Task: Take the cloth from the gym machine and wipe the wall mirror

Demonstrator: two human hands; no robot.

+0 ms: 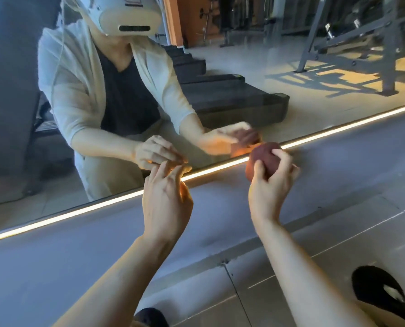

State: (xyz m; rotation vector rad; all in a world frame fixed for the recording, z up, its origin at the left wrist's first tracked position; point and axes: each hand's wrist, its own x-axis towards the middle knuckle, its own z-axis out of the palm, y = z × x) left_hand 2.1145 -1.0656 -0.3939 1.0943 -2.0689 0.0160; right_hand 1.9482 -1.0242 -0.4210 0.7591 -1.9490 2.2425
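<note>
The wall mirror (267,74) fills the upper part of the head view, ending at a glowing light strip (78,210) along its lower edge. A reddish-brown cloth (264,159), bunched into a ball, sits in my right hand (271,185), whose fingers curl round it just below the mirror's lower edge. My left hand (166,197) is raised beside it with fingers spread, fingertips touching the glass near the strip and holding nothing. Both hands and the cloth appear reflected in the mirror.
Below the strip runs a grey wall band (55,267), then a tiled floor (315,267). A black shoe (376,291) is at the lower right. The mirror reflects a person wearing a headset, a dark stepped platform (232,97) and a grey metal gym frame (366,43).
</note>
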